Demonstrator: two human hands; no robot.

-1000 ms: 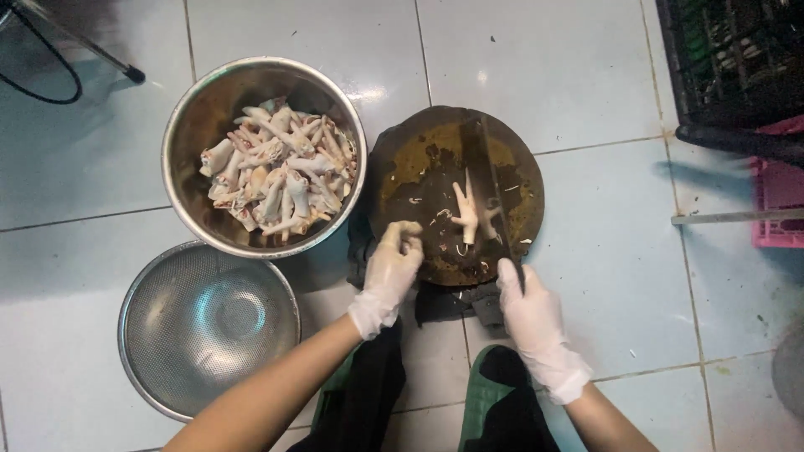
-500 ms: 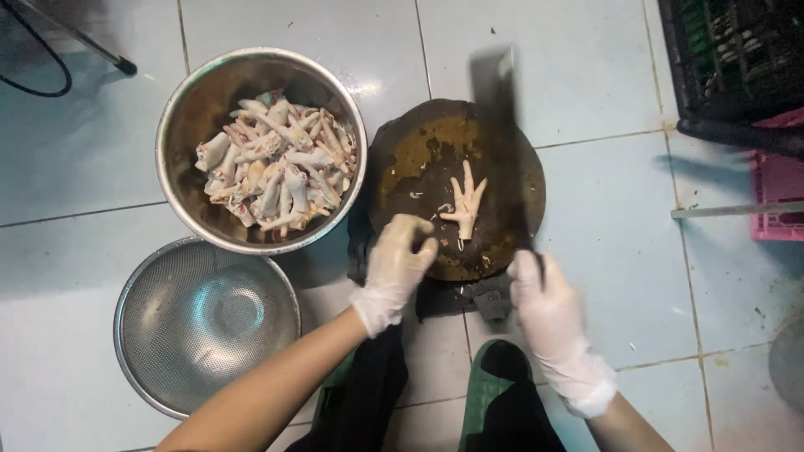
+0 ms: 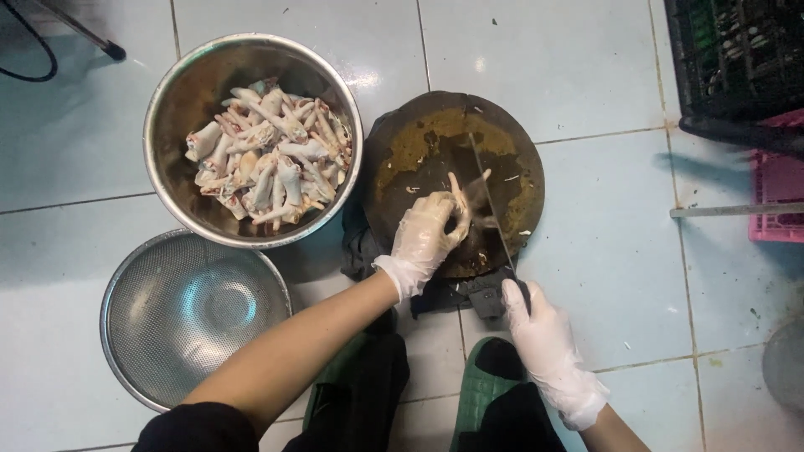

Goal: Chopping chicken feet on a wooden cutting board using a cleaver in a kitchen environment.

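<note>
Left hand (image 3: 425, 238) pins one chicken foot (image 3: 462, 197) under the right hand's (image 3: 543, 343) gripped cleaver (image 3: 490, 213); bowl (image 3: 180, 100) at ten o'clock full, strainer (image 3: 180, 314) empty.

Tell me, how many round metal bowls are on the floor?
2. A steel bowl heaped with chicken feet sits upper left, beside the chopping block. A mesh strainer bowl sits just below it, by the left arm. None seem hidden.

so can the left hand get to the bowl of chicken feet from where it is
Probably yes. The left hand holds a chicken foot on the chopping block, and the bowl sits right beside the block, open on top, with nothing between.
</note>
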